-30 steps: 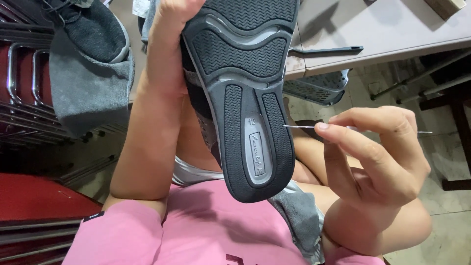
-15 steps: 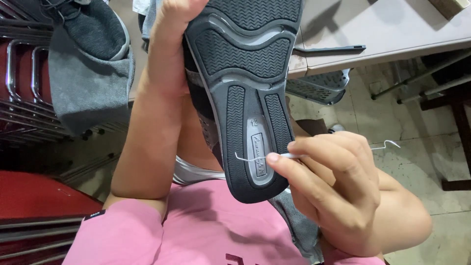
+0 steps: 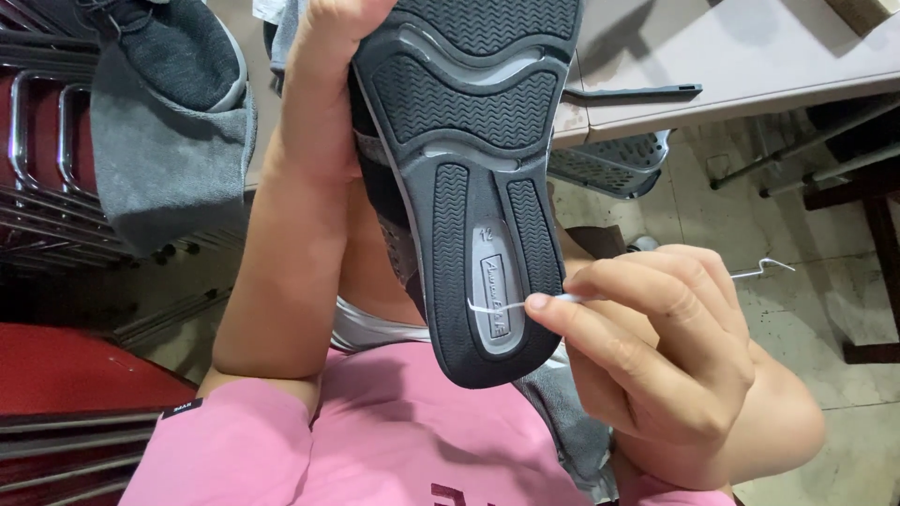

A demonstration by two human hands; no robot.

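Since the earlier frames the right hand (image 3: 670, 361) has been swinging inward from the right of the frame toward the centre, bringing the thin wire tool (image 3: 525, 304) from beside the shoe onto the sole; its curled tip is now lying across the pale grey heel insert (image 3: 494, 302). Thumb and forefinger are pinching the wire near its middle, the other fingers curling loosely, while the bent far end is sticking out past the knuckles at right. The left hand (image 3: 342, 23) is gripping the dark grey shoe (image 3: 469, 169) near its toe at the top of the frame, partly cut off by the edge, holding it sole-up in the centre, above the pink shirt (image 3: 356, 440). As a judgement, the wire is only just meeting the sole; whether anything has been picked out cannot be told. Another dark shoe (image 3: 178, 52) is resting on a grey cloth (image 3: 169, 159) in the upper left, and the table (image 3: 750, 56) is filling the upper right.
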